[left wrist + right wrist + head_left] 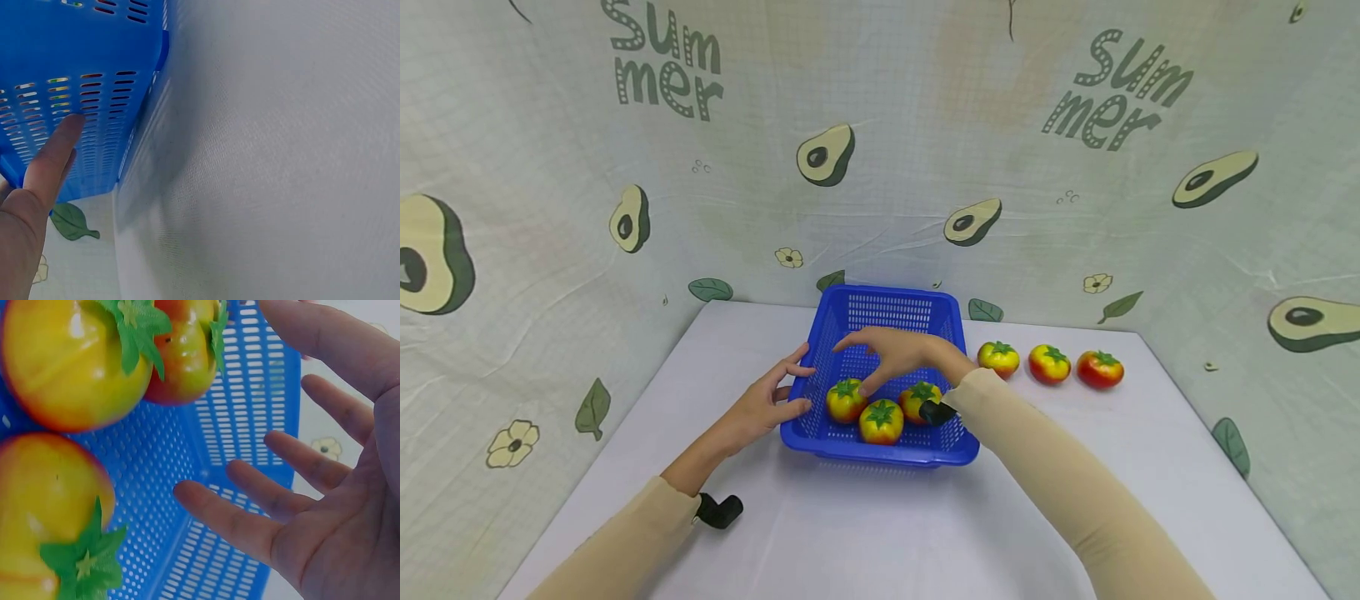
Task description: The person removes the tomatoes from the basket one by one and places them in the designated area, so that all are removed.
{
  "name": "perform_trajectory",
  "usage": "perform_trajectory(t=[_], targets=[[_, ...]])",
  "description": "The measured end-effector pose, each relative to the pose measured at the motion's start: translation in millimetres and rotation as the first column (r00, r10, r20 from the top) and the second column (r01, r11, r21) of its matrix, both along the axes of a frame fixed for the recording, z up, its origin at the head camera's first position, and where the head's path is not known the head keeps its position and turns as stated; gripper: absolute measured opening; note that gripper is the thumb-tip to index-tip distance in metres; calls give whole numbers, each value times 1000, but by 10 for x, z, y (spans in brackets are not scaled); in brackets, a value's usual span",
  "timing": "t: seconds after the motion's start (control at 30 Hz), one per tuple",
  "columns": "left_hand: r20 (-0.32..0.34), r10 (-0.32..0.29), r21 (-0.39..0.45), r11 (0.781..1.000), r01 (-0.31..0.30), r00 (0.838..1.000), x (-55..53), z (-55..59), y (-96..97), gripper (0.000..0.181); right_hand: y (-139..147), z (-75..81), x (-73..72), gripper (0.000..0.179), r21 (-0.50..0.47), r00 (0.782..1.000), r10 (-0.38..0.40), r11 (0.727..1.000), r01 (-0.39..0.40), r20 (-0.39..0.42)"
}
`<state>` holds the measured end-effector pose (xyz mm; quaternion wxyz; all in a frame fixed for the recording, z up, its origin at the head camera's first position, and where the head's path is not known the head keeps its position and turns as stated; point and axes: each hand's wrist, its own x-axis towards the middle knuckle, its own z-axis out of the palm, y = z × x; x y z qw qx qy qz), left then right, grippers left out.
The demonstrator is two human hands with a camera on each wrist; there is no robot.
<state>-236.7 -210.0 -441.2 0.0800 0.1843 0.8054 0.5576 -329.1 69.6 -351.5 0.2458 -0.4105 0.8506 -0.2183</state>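
Hovering over the blue basket, the right hand has spread fingers. The left hand, fingers spread, apparently touches the basket's left side. Three tomatoes lie in its near half; three outer tomatoes, to its right.

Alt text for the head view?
Right hand hovers, empty, over a blue basket holding three red-yellow tomatoes, left hand at its left side. Three more tomatoes sit in a row on the white table, to the right.

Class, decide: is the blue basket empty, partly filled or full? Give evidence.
Partly filled: the blue basket holds three red-yellow fruits, with bare mesh behind them.
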Motion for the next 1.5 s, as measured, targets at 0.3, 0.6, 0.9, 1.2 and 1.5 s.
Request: perform_trajectory(t=[0.3,0.6,0.9,1.2,1.5], targets=[[15,0,0,1000,0,1000,-11,-11,-7,46,-77,-118,-11,75,19,1000,-10,1000,10,15],[21,-1,4,1000,0,1000,-11,2,4,48,-117,-241,-50,70,40,998,-11,999,9,64],[22,1,7,1000,-1,1000,-8,6,8,47,-166,-328,-52,68,58,991,-19,998,12,131],[20,4,10,1000,-4,1000,-12,-2,-2,46,-197,-383,-48,65,63,986,-25,998,15,167],[11,-2,20,1000,2,1000,-18,-11,-4,45,-217,-417,-39,61,81,984,-57,996,44,170]])
